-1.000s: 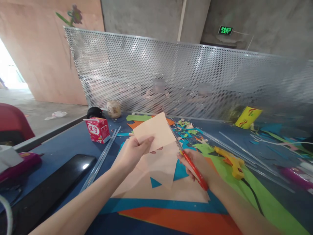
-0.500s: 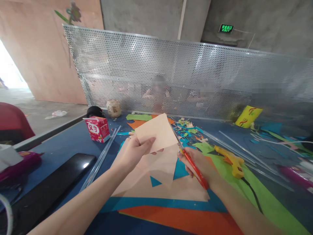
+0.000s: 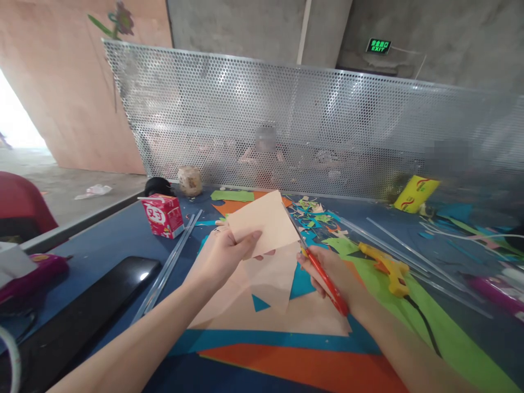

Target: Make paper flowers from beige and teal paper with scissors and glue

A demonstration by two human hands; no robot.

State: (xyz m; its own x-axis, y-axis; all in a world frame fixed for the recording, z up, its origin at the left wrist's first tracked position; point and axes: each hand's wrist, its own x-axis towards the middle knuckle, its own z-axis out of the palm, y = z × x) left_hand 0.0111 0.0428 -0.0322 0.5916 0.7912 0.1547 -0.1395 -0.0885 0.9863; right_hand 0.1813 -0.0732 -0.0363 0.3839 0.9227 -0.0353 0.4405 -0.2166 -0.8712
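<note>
Dark blue flat-topped desk (image 3: 102,240) carried everything, w/ a silver perforated-metal screen (image 3: 204,103) standing along its far edge. Big flat pale-peach paper sheets (image 3: 229,305) lay mid-desk; a long lime-green paper sheet (image 3: 454,338) ran toward the near R corner, & a pointed orange paper sheet (image 3: 295,365) lay toward the near edge. Long glossy black slab (image 3: 94,305) sat nr the L edge, straight clear plastic rods (image 3: 174,254) btwn it & the peach sheets. Yellow pistol-shaped plastic glue gun (image 3: 387,267) rested on the green sheet, R of centre. R hand (image 3: 338,270) grasped red-handled metal scissors (image 3: 321,273), blades along the R edge of a small pale-peach paper piece (image 3: 266,224). L hand (image 3: 221,251) pinched that piece up over mid-desk, thumb on top, fingers under. Couldn't tell if blades had bitten in. Trimming that edge well prob. called for a steady L hand, paper taut & turned into the blades vs. swinging the scissors, slow closes, tips not snapped mid-cut. L fingertips showed at the piece's near edge, so best kept off the blade line. Red-and-white boxy carton (image 3: 164,215) stood nr the far L corner; tiny multicoloured paper scraps (image 3: 313,210) lay nr the far edge.
</note>
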